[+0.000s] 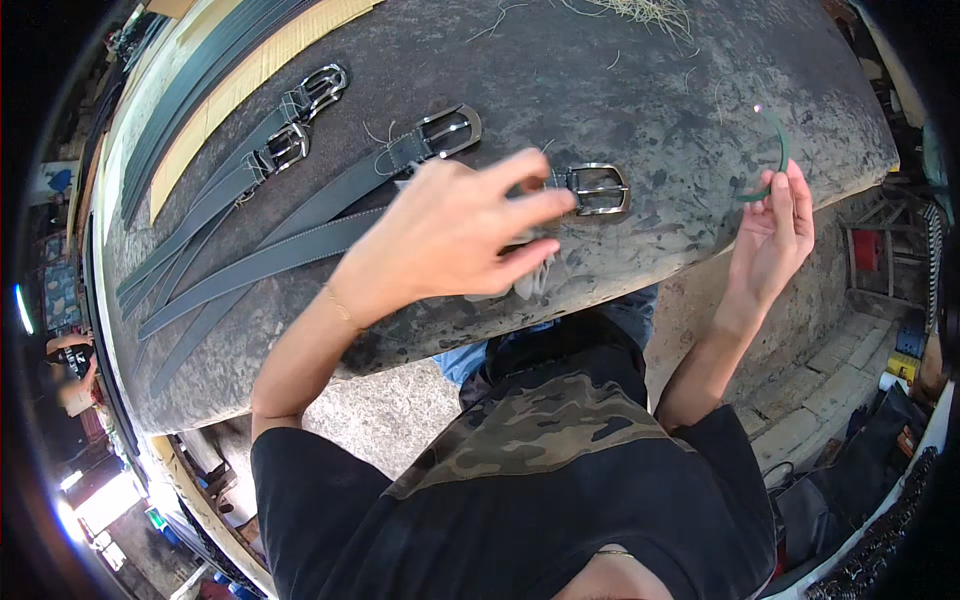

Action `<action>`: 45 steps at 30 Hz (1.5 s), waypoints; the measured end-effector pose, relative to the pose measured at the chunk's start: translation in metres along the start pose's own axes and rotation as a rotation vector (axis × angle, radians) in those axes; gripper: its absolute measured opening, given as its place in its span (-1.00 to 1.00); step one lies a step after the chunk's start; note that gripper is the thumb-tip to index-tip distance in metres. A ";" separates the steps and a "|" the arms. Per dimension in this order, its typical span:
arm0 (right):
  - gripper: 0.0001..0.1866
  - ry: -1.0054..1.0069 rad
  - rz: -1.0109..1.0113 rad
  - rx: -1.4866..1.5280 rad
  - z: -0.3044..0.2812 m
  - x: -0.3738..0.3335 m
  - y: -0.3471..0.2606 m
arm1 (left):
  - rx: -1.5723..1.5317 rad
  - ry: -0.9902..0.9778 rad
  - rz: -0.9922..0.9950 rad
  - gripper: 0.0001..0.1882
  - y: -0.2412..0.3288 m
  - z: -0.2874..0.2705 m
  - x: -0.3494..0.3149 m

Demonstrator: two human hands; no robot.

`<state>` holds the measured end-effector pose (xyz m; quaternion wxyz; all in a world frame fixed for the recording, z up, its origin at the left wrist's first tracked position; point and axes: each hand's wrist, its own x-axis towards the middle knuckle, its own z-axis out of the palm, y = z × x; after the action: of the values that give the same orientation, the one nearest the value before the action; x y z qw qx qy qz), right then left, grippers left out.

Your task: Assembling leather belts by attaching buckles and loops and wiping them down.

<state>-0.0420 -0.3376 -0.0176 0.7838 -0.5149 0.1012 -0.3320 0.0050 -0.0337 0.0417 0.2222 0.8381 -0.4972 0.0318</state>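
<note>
My left hand [450, 225], fingers spread and a little blurred, hovers over a dark leather belt [270, 246], its fingertips close to the silver buckle [601, 189]. Whether it touches the belt I cannot tell. In my right hand [775, 225], a thin curved green piece of mosquito coil [783, 140] is pinched between thumb and fingers. Its upper end shows a small bright tip. Farther left lies a second belt with a silver buckle [452, 130], loose thread ends sticking out beside it. Something pale grey [537, 283] shows below my left fingers, its kind unclear.
More buckled belts [240, 178] lie on the dark worn tabletop [660, 110]. Long dark straps [195, 85] rest on cardboard at the far left. A heap of thread scraps [650, 14] is at the far edge. Beyond the table's right side stands a metal rack [885, 250].
</note>
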 end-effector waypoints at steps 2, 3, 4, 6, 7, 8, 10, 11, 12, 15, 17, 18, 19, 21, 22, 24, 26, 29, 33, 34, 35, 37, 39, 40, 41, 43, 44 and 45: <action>-0.77 -0.016 -0.018 0.009 0.009 0.000 0.007 | 0.054 -0.038 0.012 -0.68 0.000 0.010 -0.002; -0.77 -0.007 -0.015 -0.037 0.013 0.000 0.011 | 0.065 -0.046 -0.011 -0.69 0.000 0.012 -0.002; -0.78 0.002 -0.015 -0.085 0.015 0.000 0.014 | 0.076 -0.052 -0.031 -0.70 -0.001 0.013 -0.002; -0.77 -0.030 -0.035 -0.084 0.016 0.000 0.014 | 0.085 -0.049 -0.021 -0.71 -0.001 0.016 -0.003; -0.77 -0.026 -0.035 -0.089 0.017 0.001 0.014 | 0.091 -0.045 -0.009 -0.72 -0.001 0.018 -0.002; -0.78 -0.021 -0.035 -0.093 0.016 0.001 0.014 | 0.088 -0.048 -0.005 -0.72 0.000 0.019 -0.002; -0.78 -0.041 -0.035 -0.095 0.014 0.002 0.014 | 0.077 -0.057 -0.016 -0.74 0.000 0.019 -0.001; -0.78 -0.066 -0.034 -0.095 0.014 0.003 0.014 | 0.076 -0.059 -0.014 -0.74 0.000 0.020 -0.001; -0.78 -0.062 -0.035 -0.095 0.014 0.003 0.014 | 0.047 -0.059 -0.012 -0.74 -0.001 0.021 -0.001; -0.78 -0.054 -0.041 -0.111 0.016 0.002 0.015 | 0.009 -0.041 0.002 -0.75 -0.005 0.026 -0.003; -0.79 -0.051 -0.031 -0.118 0.016 0.002 0.014 | -0.006 -0.022 0.020 -0.75 -0.005 0.029 -0.004; -0.79 -0.049 -0.033 -0.120 0.016 0.002 0.013 | 0.029 0.059 -0.041 -0.73 -0.002 0.030 -0.005; -0.79 -0.058 -0.036 -0.150 0.017 0.000 0.013 | 0.064 0.140 -0.103 -0.72 0.000 0.032 -0.006; -0.80 -0.067 -0.040 -0.180 0.019 -0.004 0.015 | 0.028 0.154 -0.129 -0.71 -0.004 0.035 -0.009; -0.81 -0.117 -0.025 -0.107 0.020 -0.007 0.016 | -0.007 0.169 -0.157 -0.69 -0.005 0.035 -0.010; -0.82 -0.168 -0.008 -0.034 0.028 -0.016 0.016 | -0.022 0.154 -0.187 -0.68 -0.003 0.035 -0.009; -0.85 -0.240 0.027 -0.097 0.044 -0.029 0.014 | -0.099 0.166 -0.178 -0.68 -0.007 0.036 -0.010; -0.90 -0.353 0.042 -0.090 0.063 -0.042 0.022 | -0.185 0.160 -0.196 -0.68 -0.010 0.034 -0.009; -0.88 -0.441 0.010 -0.122 0.063 -0.044 0.026 | -0.154 0.195 -0.218 -0.68 -0.009 0.036 -0.010; -0.88 -0.443 0.010 -0.123 0.063 -0.045 0.026 | -0.155 0.199 -0.219 -0.68 -0.010 0.036 -0.010; -0.88 -0.457 -0.001 -0.153 0.064 -0.046 0.026 | -0.155 0.203 -0.220 -0.68 -0.010 0.036 -0.010; -0.88 -0.472 -0.011 -0.186 0.065 -0.047 0.025 | -0.152 0.203 -0.212 -0.68 -0.011 0.035 -0.011; -0.89 -0.504 0.032 -0.259 0.065 -0.047 0.022 | -0.151 0.203 -0.203 -0.68 -0.011 0.036 -0.011; -0.89 -0.505 0.033 -0.258 0.064 -0.047 0.022 | -0.158 0.200 -0.200 -0.68 -0.012 0.036 -0.011; -0.89 -0.507 0.023 -0.266 0.063 -0.047 0.023 | -0.164 0.198 -0.197 -0.68 -0.012 0.037 -0.011; -0.89 -0.509 0.015 -0.273 0.062 -0.047 0.024 | -0.162 0.196 -0.198 -0.69 -0.012 0.037 -0.012; -0.89 -0.510 0.012 -0.292 0.062 -0.047 0.024 | -0.160 0.195 -0.199 -0.69 -0.012 0.037 -0.012; -0.89 -0.511 0.009 -0.312 0.062 -0.048 0.024 | -0.160 0.194 -0.201 -0.69 -0.013 0.038 -0.011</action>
<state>-0.0373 -0.2562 -0.0190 0.6969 -0.6954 -0.0472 -0.1688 0.0037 -0.0346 0.0005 0.3372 0.8562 -0.3882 0.0507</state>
